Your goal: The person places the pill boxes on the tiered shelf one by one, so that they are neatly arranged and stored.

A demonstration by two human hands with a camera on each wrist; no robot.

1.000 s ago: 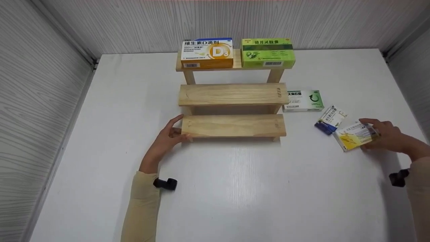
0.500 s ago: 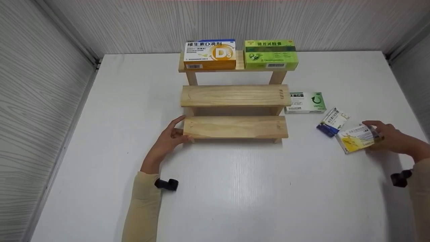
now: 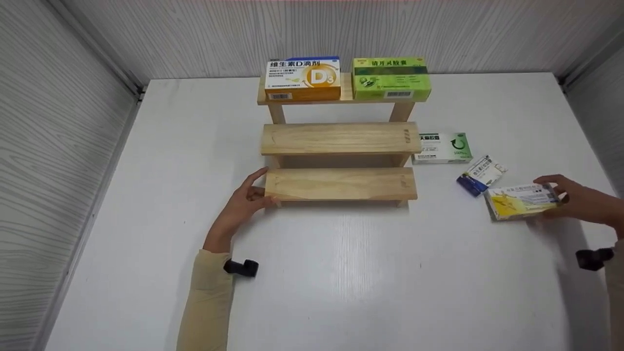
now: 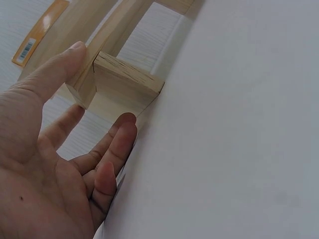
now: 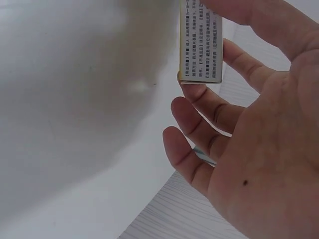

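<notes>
My left hand [image 3: 243, 199] grips the rack [image 3: 341, 184] low at its left end, thumb in front, forefinger behind, apparently to steady it. My right hand [image 3: 582, 202] pinches the yellow box [image 3: 522, 201] by the end nearest me on that side, presumably leaving its printed face uncovered; whether it clears the counter [image 3: 341, 292] I cannot tell. Left of that hand lie the blue box [image 3: 482, 175] and, farther, the white box [image 3: 442, 147].

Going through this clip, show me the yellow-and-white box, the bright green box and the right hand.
Yellow-and-white box [image 3: 524, 200]: head view, middle of its large printed face.
Bright green box [image 3: 391, 78]: head view, on its large upper face.
Right hand [image 3: 579, 201]: head view, middle of the hand.
</notes>
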